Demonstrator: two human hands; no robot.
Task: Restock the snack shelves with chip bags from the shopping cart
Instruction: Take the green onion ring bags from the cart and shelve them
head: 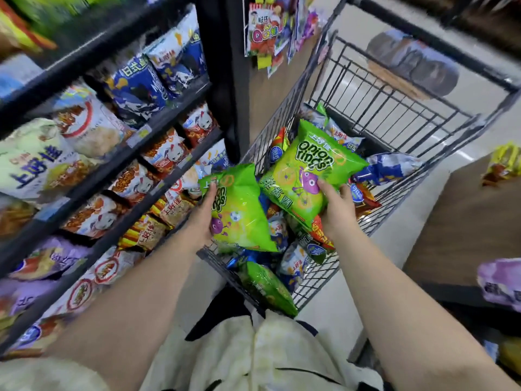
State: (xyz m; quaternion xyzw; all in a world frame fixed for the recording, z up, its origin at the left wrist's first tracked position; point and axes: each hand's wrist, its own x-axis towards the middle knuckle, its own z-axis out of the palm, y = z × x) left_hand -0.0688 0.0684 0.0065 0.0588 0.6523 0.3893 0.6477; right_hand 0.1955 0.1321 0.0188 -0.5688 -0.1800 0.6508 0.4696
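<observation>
A black wire shopping cart point(394, 88) stands ahead, its basket filled with several chip bags in blue, red and green. My left hand point(201, 215) grips a green onion rings bag point(239, 213) by its left edge, above the cart's near left corner. My right hand point(337, 207) grips a second green onion rings bag point(310, 167) at its lower right corner, held up over the pile. Another green bag point(267, 289) lies in the cart's near end. The snack shelves point(112, 170) rise on the left, packed with bags.
Hanging snack packets point(267, 26) cover the shelf end panel beyond the cart. A brown wooden display point(465, 221) with yellow and purple bags stands to the right. Pale floor runs between the cart and that display. My light clothing fills the bottom.
</observation>
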